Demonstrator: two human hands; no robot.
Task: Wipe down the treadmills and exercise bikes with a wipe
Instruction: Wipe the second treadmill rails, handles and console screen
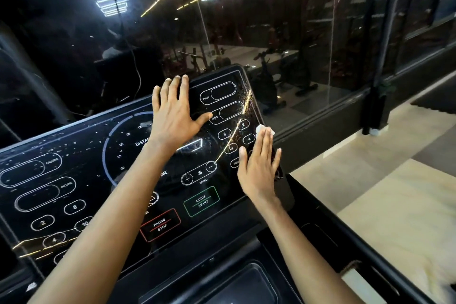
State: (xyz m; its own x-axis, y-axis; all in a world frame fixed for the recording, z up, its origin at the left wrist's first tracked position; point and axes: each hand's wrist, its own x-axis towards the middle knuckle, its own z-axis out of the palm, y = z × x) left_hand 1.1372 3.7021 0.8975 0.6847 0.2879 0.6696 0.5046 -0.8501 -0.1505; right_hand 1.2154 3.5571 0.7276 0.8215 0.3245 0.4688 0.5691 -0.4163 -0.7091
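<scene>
The right hand point(260, 165) presses a white wipe point(263, 129) flat under straight fingers at the console's point(74, 175) right edge, while the left hand point(175, 116) lies spread on the glass, bracing. Dust specks cover the left side of the panel, and I'd guess either palm could trigger a touch key, such as QUICK START point(201, 201).

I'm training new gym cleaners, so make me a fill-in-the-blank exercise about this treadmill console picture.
The right hand presses the white wipe against the console's ____ edge.
The left hand lies on the console holding ____.
The QUICK START button is outlined in ____.
The PAUSE STOP button is outlined in ____.
Missing words: right, nothing, green, red.
</scene>
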